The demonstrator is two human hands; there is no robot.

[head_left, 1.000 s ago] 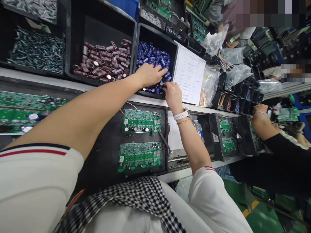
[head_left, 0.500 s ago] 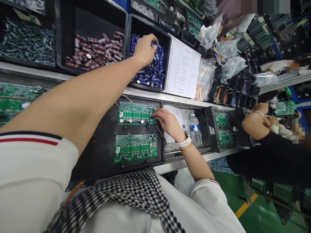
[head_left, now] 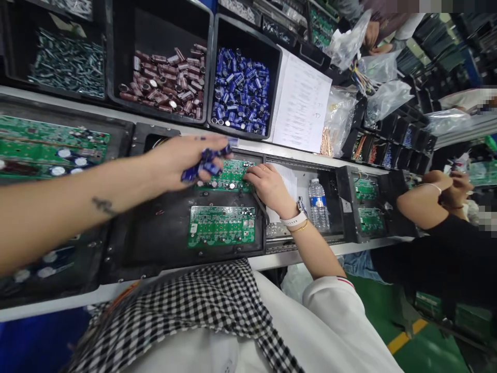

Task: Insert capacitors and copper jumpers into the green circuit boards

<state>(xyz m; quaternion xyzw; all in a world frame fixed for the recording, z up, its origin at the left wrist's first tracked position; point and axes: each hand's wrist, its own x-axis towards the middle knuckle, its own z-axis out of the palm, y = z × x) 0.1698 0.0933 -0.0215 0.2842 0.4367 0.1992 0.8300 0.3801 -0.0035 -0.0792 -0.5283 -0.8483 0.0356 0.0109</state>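
Observation:
My left hand [head_left: 194, 159] is closed around several blue capacitors [head_left: 202, 167], palm tilted up, above the left part of the upper green circuit board [head_left: 233, 176]. Its fingers are a little blurred. At that board's right end, the fingertips of my right hand [head_left: 267, 187] are pinched together; whatever is between them is hidden. A few round capacitor tops show on the upper board. Just below it lies a second green circuit board [head_left: 221, 228], in the same black tray [head_left: 151, 233]. Behind my hands stands a black bin of blue capacitors [head_left: 243, 93].
Left of that bin are a bin of brown capacitors [head_left: 169, 77] and one of small metallic parts [head_left: 72, 62]. Printed sheets [head_left: 301, 103] lie to its right. A water bottle [head_left: 318, 204] rests right of my tray. A co-worker's arm [head_left: 419, 204] is further right.
My left hand has come out of the blue capacitor bin and down over the upper board, now with several capacitors in it. My right hand stays at the board's right end.

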